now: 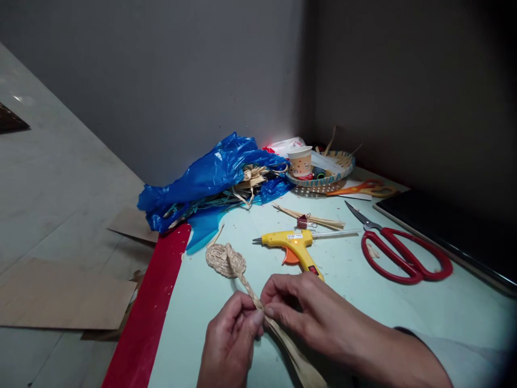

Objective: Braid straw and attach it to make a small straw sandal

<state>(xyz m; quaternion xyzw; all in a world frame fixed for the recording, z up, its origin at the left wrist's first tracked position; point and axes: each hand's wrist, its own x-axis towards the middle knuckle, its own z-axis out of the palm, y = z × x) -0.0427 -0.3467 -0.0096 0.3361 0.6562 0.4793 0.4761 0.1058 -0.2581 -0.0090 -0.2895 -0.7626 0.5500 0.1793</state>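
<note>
A braid of pale dried plant fibre (pixel 251 291) runs from a flat coiled oval (pixel 221 260) down to my two hands. My left hand (pixel 234 331) pinches the braid near its lower end. Close against it, my right hand (pixel 301 307) grips the same braid between thumb and fingers. Below the fingers, loose flat strands (pixel 297 355) trail toward the bottom edge. Just beyond my right hand lies a yellow glue gun (pixel 288 240) with an orange trigger and a glue stick at its back.
Red-handled scissors (pixel 398 250) lie at right beside a black flat device (pixel 452 231). Behind are a blue plastic bag (pixel 210 172) of dried fibres, a woven basket (pixel 343 170) holding a paper cup (pixel 300 161), orange scissors (pixel 363 188), and clipped strips (pixel 323 221). A red strip (pixel 149 318) borders the table's left edge.
</note>
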